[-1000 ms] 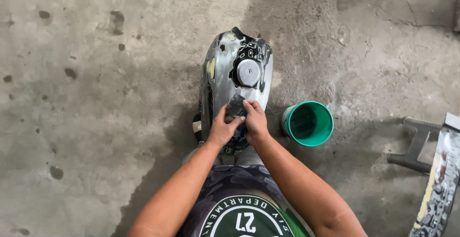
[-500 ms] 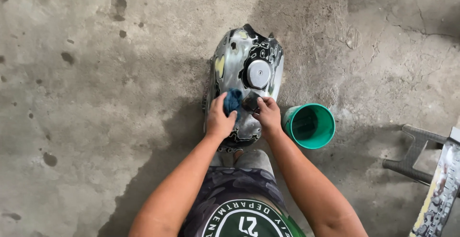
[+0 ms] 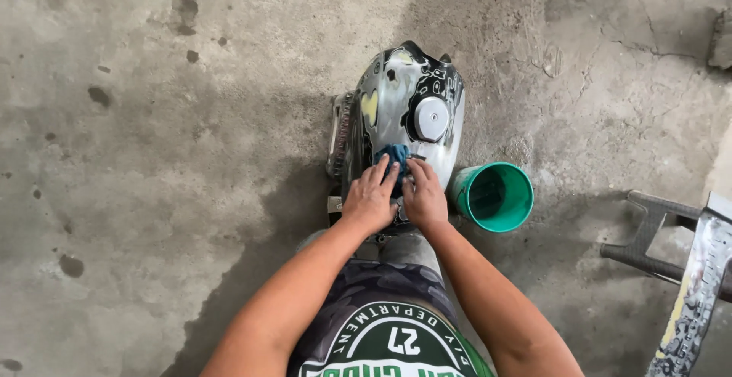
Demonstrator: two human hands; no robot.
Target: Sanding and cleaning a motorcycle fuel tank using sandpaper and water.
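Both arms reach forward and down. The left hand and right hand lie side by side, pressing a blue cloth on the grey motorcycle tank, which stands on the concrete floor beside a green cup.

- Both hands lie side by side on a silver fuel tank, hiding its near end.
- A blue cloth shows only as a small bunch past the fingertips; the left hand covers the rest.
- Whether the right hand touches the cloth or only the tank cannot be told.
- Both palms face down, so each grip is hidden.
- The tank's underside and whatever carries it sit in shadow.
- A patterned panel and a dark frame are cut off by the right edge.
- The green cup shows a dark inside; any contents cannot be told.
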